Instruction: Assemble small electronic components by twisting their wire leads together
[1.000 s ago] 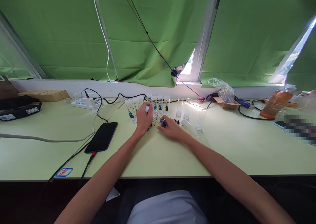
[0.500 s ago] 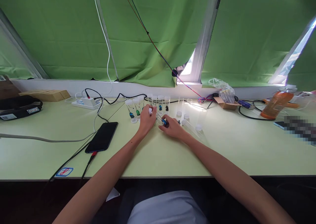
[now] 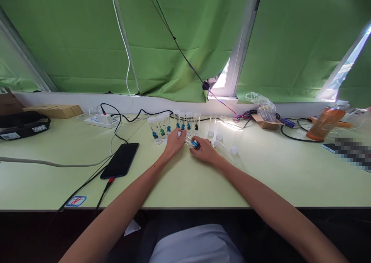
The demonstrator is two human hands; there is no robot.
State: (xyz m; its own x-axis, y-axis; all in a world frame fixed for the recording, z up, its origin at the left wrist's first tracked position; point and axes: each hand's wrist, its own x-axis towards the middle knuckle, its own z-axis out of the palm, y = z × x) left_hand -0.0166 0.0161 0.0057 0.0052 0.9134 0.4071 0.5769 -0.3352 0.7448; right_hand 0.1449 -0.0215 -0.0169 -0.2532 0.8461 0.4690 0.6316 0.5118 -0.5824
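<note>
Between my hands lies a tilted clear tube (image 3: 188,140) with a blue part inside its right end. My left hand (image 3: 174,142) is closed at its upper left end, fingers on a white cap (image 3: 179,134). My right hand (image 3: 205,151) grips the lower right end, near the blue part. Just behind stand several clear capped tubes holding small coloured parts, among them a green one (image 3: 162,127) and a black one (image 3: 196,124). To the right of my right hand lie an empty-looking clear tube (image 3: 227,153) and loose white caps (image 3: 219,137).
A black phone (image 3: 120,160) with a cable lies left of my arms. Behind it sits a white power strip (image 3: 102,120). At the right are a small carton (image 3: 265,122) with a plastic bag and an orange bottle (image 3: 327,123). Cables run along the wall.
My left hand has come down slightly and to the right, bringing the white cap to the tube's end. The tube lies flatter and more of it shows. My right hand shifted slightly right.
</note>
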